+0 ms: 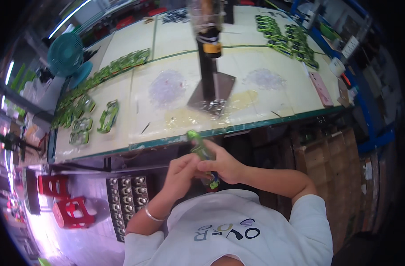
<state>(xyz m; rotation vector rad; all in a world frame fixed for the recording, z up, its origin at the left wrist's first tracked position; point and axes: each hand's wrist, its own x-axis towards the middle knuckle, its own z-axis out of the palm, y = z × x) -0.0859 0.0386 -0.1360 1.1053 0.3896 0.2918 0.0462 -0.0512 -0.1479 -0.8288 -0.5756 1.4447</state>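
In front of my chest, just off the table's near edge, I hold a long green plastic toy car body (202, 153) tilted upward. My right hand (224, 166) is wrapped round it from the right, with the thumb lying across it. From the left, my left hand (180, 175) is closed with its fingertips against the lower part of the car body. Whether a small piece sits between those fingertips is hidden. Beyond my hands stands a bench tool on a dark post with a metal base plate (220, 86) and a yellow-and-black head (211, 48).
Piles of small clear pieces lie left (168, 86) and right (264, 79) of the post. Rows of green car bodies line the table's left (108, 116) and far right (278, 40). A pink phone (321, 88) lies right. Red stools (74, 213) and a parts tray (128, 201) stand below left.
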